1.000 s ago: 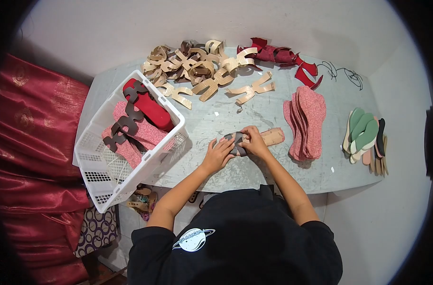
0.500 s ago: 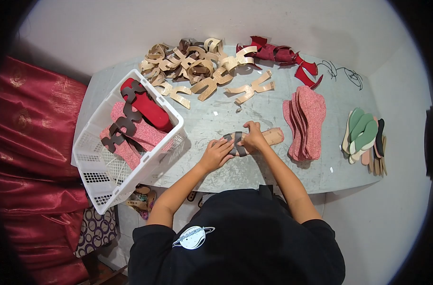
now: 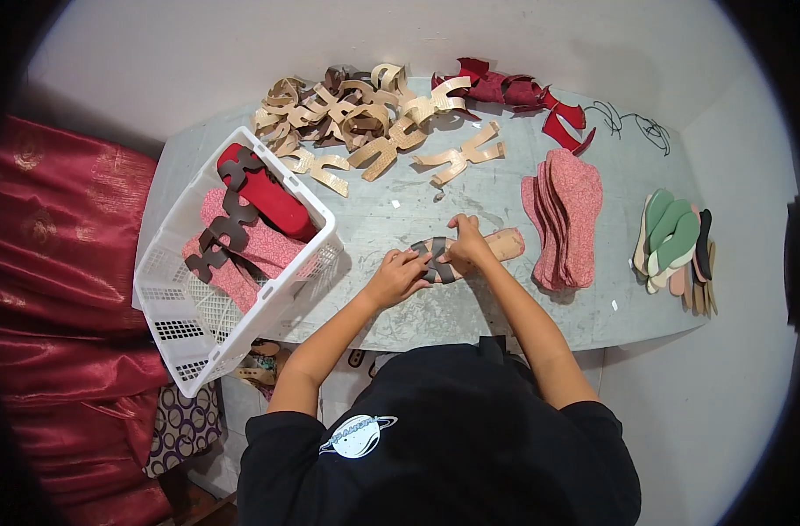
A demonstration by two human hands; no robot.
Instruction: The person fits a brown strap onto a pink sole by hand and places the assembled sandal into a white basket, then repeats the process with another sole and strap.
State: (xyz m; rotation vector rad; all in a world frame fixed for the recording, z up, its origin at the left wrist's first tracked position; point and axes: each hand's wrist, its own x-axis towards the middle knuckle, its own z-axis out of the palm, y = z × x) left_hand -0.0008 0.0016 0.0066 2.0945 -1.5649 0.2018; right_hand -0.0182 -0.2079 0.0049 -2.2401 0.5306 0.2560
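A tan sandal sole (image 3: 505, 245) with a dark brown strap (image 3: 437, 259) across its left part lies on the grey table (image 3: 365, 316) in front of me. My left hand (image 3: 398, 275) presses its fingers on the left end of the strap and sole. My right hand (image 3: 468, 242) grips the strap's right side, fingers bent at the far edge and thumb near the strap. The undersides of both hands are hidden.
On the left, a white basket (image 3: 325, 230) holds a red sole, pink soles and dark straps. Gold straps (image 3: 382, 151) and red straps (image 3: 505, 91) lie along the back. Pink soles (image 3: 577, 219) are stacked at right, with green soles (image 3: 672, 232) beyond.
My left hand's fingers have drawn in and bent more on the strap, uncovering some of it. My right hand has shifted slightly. The whole view has moved a little.
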